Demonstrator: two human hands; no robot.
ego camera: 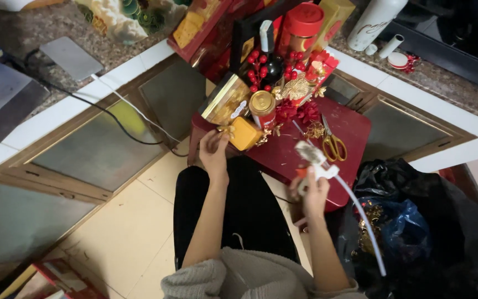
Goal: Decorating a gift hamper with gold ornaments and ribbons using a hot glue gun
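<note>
Left hand (214,150): fingertips pinch gold ornament (227,130) beside yellow box (245,133) at hamper front on red stool (355,124). Right hand (312,191): fingers wrapped round white glue gun (312,160). Keep nozzle low, steady ornament, avoid cord (363,221) snagging scissors (333,144).

At centre frame, the glue gun (313,163) in the right hand (312,194) looks like smooth white plastic, and the gold can (262,105) above it has a shiny metal lid. The scissors (333,144) show glossy gold handles on a smooth dark-red stool (355,124), while the black bag (449,221) at lower right is crinkled glossy plastic.
</note>
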